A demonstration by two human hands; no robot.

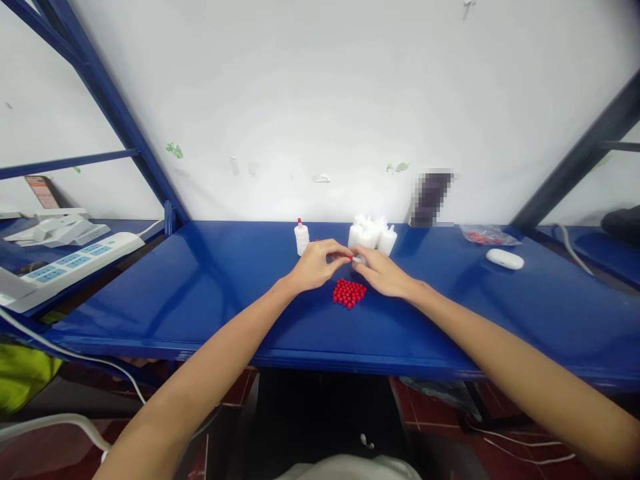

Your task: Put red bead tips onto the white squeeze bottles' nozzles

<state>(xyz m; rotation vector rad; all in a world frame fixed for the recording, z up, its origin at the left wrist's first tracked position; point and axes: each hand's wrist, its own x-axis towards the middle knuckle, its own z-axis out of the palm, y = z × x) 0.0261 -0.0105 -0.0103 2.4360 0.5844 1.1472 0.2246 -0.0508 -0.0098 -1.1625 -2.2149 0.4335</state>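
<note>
Over the table my left hand (319, 265) is closed, its thumb and fingertips pinching a small red cap (350, 257). Facing it, my right hand (383, 270) is closed around a small white bottle whose pale tip (357, 259) points left at the cap. Most of that bottle is hidden by my fingers. Just below both hands lies a cluster of loose red caps (349, 293). A white bottle with a red cap (301, 238) stands upright behind my left hand. Behind my right hand, several white bottles (369, 233) with uncapped tips stand close together.
The blue table (220, 293) backs onto a white wall. At its right lie a white oval case (505, 259) and a plastic bag with red pieces (489, 236). A dark pixelated object (432, 199) leans on the wall. Farther left is a power strip (83, 263).
</note>
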